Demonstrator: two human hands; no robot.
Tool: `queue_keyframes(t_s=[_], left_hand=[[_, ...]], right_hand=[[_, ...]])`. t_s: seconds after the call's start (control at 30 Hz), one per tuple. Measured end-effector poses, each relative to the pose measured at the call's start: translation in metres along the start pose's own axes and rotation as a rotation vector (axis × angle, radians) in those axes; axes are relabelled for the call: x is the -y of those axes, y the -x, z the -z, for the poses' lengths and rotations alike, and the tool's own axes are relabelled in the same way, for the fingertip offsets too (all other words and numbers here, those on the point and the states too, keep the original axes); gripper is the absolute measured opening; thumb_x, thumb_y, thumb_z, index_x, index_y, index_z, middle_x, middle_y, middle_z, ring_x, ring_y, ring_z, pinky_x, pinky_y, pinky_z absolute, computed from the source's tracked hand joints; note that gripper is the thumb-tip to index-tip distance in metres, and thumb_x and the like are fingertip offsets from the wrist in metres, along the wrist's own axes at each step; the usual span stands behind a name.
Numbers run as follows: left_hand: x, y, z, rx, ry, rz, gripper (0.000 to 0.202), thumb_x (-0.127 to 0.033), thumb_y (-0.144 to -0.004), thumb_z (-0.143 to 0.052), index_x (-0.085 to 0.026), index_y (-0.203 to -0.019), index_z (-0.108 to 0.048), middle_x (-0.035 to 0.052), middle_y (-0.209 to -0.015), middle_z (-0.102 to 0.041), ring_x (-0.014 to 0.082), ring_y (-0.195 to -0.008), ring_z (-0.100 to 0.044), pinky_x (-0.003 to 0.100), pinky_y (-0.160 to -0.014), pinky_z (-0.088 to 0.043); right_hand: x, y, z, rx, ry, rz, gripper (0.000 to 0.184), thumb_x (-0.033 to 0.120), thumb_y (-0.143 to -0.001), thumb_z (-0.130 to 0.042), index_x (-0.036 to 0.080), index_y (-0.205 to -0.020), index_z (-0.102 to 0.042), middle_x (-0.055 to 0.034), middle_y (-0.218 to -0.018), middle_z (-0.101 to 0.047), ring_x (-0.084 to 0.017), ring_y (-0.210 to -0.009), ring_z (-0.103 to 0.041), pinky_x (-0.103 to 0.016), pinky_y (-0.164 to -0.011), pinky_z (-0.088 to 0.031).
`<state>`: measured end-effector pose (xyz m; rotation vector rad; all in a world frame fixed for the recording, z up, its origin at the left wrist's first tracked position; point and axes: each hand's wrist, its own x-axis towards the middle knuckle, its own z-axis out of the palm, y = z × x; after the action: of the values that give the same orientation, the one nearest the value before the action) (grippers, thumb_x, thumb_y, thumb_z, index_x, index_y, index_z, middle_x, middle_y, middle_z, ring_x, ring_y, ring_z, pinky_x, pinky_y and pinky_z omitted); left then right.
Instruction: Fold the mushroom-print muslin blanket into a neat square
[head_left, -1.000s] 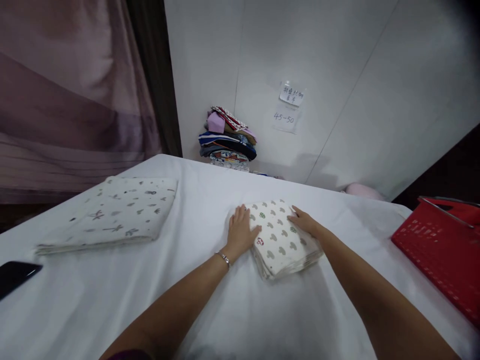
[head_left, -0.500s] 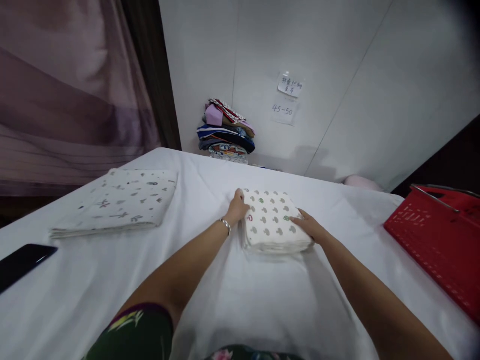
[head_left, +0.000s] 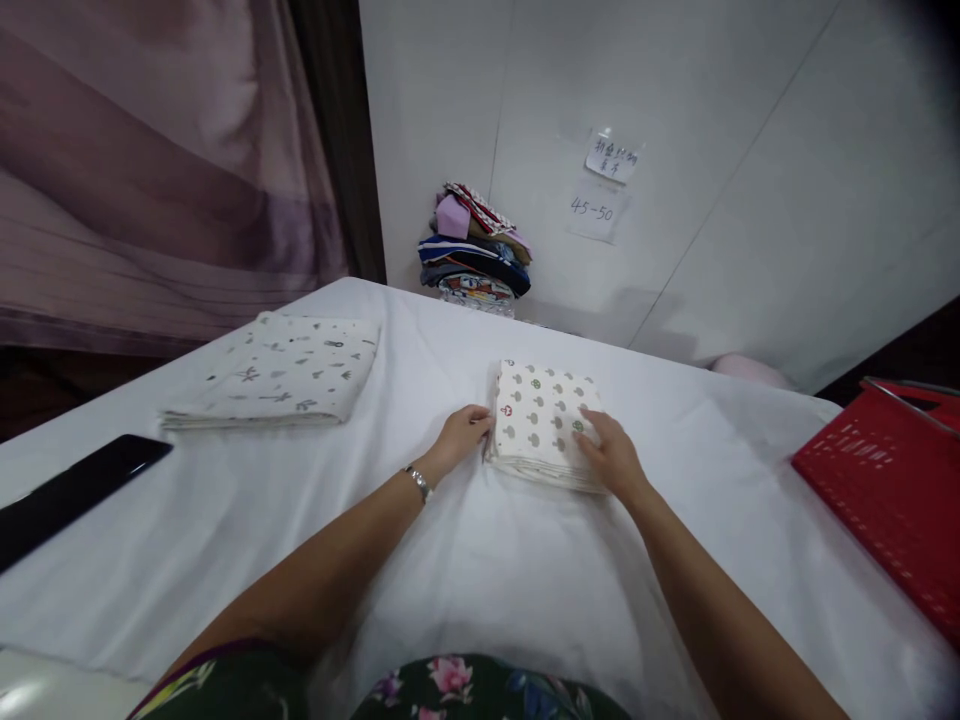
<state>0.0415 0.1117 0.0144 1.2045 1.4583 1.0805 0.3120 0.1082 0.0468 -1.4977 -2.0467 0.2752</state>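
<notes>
A white cloth with a mushroom print lies folded into a thick, squarish stack in the middle of the table. My left hand, with a silver bracelet on its wrist, is at the stack's left edge, thumb and fingers drawn together on the cloth there. Across the right part of the stack rests my right hand, fingers spread over its top face. The layers show along the near edge. A second folded white cloth, printed with small grey plants, lies flat to the left, apart from both hands.
White cloth covers the table. A dark phone-like slab lies at the left, and a red basket with metal handles stands at the right. Behind the table rises a pile of folded fabrics against the wall, below paper notes.
My left hand has slid from the cloth's far left corner down its left edge. My right hand has moved further onto the top. The view has shifted slightly.
</notes>
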Motion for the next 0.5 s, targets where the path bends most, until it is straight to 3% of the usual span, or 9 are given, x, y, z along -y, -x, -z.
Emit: queue_keyframes(t_s=[0.1, 0.2, 0.33, 0.5], left_hand=[[0.002, 0.023, 0.003, 0.032, -0.087, -0.041, 0.016, -0.031, -0.074, -0.057, -0.017, -0.078, -0.063, 0.0016, -0.075, -0.066, 0.0138, -0.068, -0.059, 0.024, -0.063, -0.045], [0.002, 0.035, 0.002, 0.034, -0.163, -0.058, 0.012, -0.028, -0.073, -0.055, -0.017, -0.071, -0.06, -0.001, -0.065, -0.062, 0.0125, -0.061, -0.056, 0.023, -0.059, -0.042], [0.002, 0.041, 0.001, 0.037, -0.227, -0.071, 0.011, -0.027, -0.07, -0.057, -0.018, -0.064, -0.058, -0.0018, -0.063, -0.059, 0.0129, -0.061, -0.053, 0.023, -0.056, -0.038], [-0.002, 0.047, 0.001, 0.051, -0.33, -0.13, 0.011, -0.029, -0.067, -0.062, -0.019, -0.067, -0.056, -0.0009, -0.073, -0.06, 0.0136, -0.067, -0.053, 0.024, -0.058, -0.038]], right_hand=[[0.038, 0.008, -0.013, 0.128, -0.184, 0.175, 0.028, 0.035, -0.085, -0.052, 0.026, -0.11, -0.062, -0.0055, -0.114, -0.062, -0.022, -0.107, -0.055, -0.038, -0.094, -0.043], [0.064, 0.011, -0.032, 0.185, -0.22, 0.308, 0.023, 0.028, -0.082, -0.058, 0.026, -0.104, -0.064, -0.0053, -0.108, -0.063, -0.022, -0.104, -0.055, -0.039, -0.091, -0.044], [0.072, 0.012, -0.053, 0.149, -0.152, 0.36, 0.022, 0.019, -0.079, -0.059, 0.024, -0.099, -0.066, -0.0068, -0.104, -0.062, -0.022, -0.099, -0.054, -0.039, -0.086, -0.045], [0.071, 0.015, -0.067, 0.052, -0.231, 0.275, 0.013, 0.023, -0.084, -0.054, 0.023, -0.089, -0.066, -0.0048, -0.092, -0.063, -0.02, -0.09, -0.055, -0.035, -0.081, -0.044]])
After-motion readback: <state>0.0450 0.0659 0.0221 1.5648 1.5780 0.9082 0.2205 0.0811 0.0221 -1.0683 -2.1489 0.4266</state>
